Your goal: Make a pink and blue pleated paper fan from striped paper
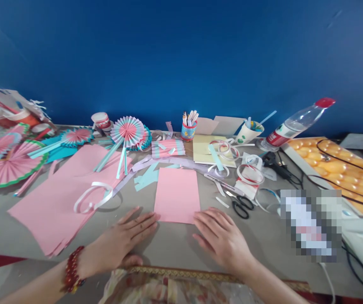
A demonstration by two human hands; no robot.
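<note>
A pink sheet of paper [177,195] lies flat on the grey table in front of me. My left hand [133,236] rests palm down at its lower left corner, fingertips touching the edge. At the lower right corner my right hand [221,236] lies the same way, fingers stretched and thumb apart. Neither hand holds anything. Beyond the sheet sits a pleated pink and blue paper strip [168,148]. Light blue paper scraps [146,177] lie just left of the sheet, and black-handled scissors [242,206] are to its right.
Larger pink sheets [57,202] and pleated paper fans [127,131] spread over the left. At the back stand a pencil cup [188,131], a paper cup [247,131] and a tilted plastic bottle [295,124]. Paper strip curls [250,173] and black cables [295,179] lie right.
</note>
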